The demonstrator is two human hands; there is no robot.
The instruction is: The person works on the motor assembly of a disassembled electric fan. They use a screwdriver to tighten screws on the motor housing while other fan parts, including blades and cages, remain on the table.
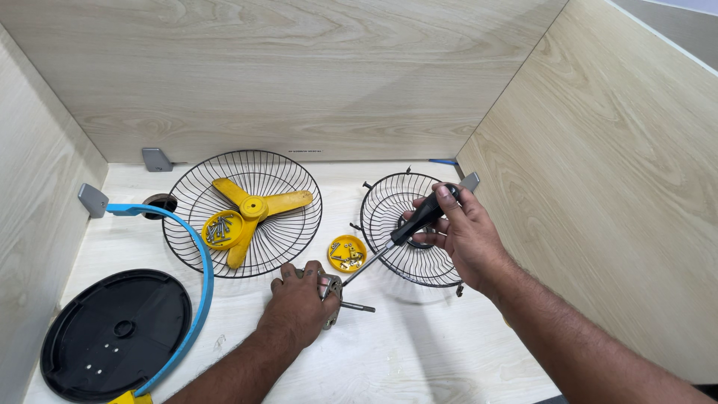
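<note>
While pinned to the pale wooden desk point(419, 352) under the closed left grip point(299, 299), small grey metal motor part point(333, 299), shaft protruding rightward; right grip point(460, 232) wrapped around black-handled screwdriver point(400, 236), tip touching it.

head view | from above, facing down and forward | close over worktable point(419, 352)

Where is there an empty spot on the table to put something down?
The biggest bare patch is the near table, between the two forearms. A strip also lies bare along the back wall, behind the large fan guard and the small fan guard. It is crowded around the left hand, the screwdriver, the yellow dish of screws and the black round base.
</note>
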